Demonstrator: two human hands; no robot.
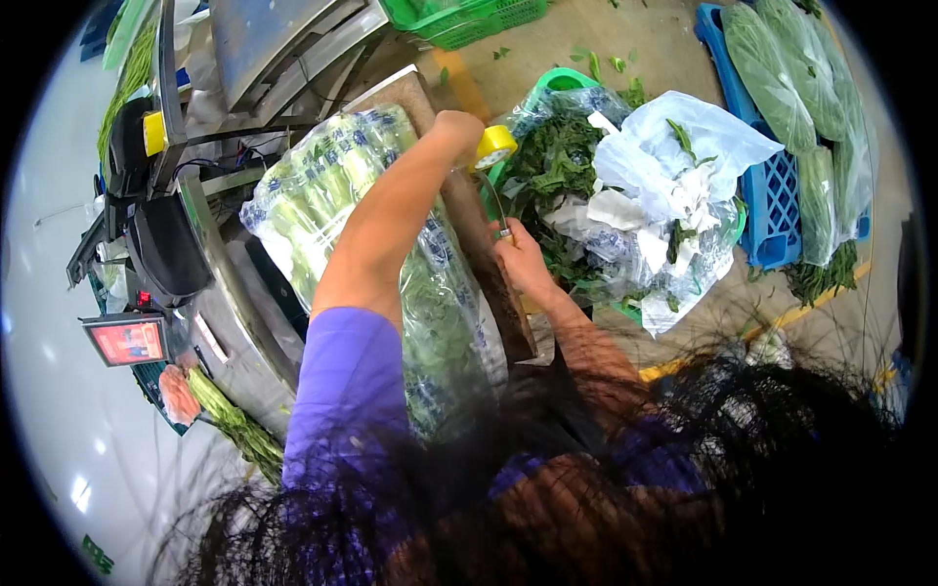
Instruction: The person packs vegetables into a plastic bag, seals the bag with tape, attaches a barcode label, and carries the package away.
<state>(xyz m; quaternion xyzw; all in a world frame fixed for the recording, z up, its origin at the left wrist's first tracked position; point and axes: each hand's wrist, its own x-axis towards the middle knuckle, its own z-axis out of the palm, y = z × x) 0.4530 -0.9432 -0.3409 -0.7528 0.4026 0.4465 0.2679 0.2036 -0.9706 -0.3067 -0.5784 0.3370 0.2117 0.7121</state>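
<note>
A large clear plastic bag with blue print (415,264), packed with pale green vegetables, lies lengthwise in front of me along a brown board-like edge (469,220). My left arm reaches across it. My left hand (457,135) is bent over the far end of that edge, its fingers hidden from view. Right beside it is a yellow roll of tape (495,146). A thin curved metal piece runs from near the roll down to my right hand (526,259), which is closed around its handle; together they look like a tape dispenser.
A green basket (562,80) on the right overflows with leafy scraps and plastic. Beyond it, bagged greens (782,73) rest on a blue crate (772,220). Metal frames, a screen (127,341) and loose green stalks (234,420) are on the left. Another green basket (469,24) stands at the top.
</note>
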